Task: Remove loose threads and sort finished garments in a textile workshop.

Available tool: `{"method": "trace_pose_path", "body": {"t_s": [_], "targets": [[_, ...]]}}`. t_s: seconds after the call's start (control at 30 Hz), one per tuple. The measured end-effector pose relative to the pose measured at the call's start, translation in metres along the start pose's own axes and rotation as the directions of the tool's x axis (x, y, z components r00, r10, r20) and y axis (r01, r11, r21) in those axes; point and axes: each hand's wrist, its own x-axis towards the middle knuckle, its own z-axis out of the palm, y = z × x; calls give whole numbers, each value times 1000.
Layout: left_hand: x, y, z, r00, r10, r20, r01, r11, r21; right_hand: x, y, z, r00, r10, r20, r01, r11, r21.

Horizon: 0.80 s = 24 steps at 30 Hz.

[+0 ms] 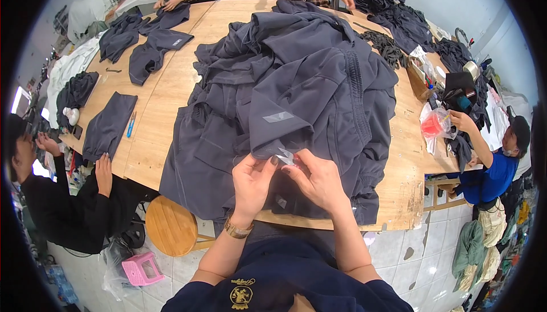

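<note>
Both hands on the tag, garment at the near table edge.
Left hand (252, 182) and right hand (319, 178) pinch a clear tag (285, 156) on the dark garment (296, 113); the heap looks untouched, folded pieces (108, 125) few.

Single head-worn fisheye view, looking steeply down — close over the wooden table (171, 93), edges curving.

Dark grey garment (296, 101), crumpled atop heap on wooden table, small clear tag (285, 155) at hem

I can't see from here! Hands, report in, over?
Left hand pinching dark fabric. Right hand holding small snips. Nothing blocking.
</note>
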Motion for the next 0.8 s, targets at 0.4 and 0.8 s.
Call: {"method": "trace_pose_path", "body": {"t_s": [0.4,0.8], "targets": [[-2,0,4,999,-30,-26,30,1000,6,0,-1,6,995,-35,-97,35,999,-3],[-1,-3,3,999,-50,-11,49,998,-41,-1,2,8,991,-55,-124,58,998,22]]}}
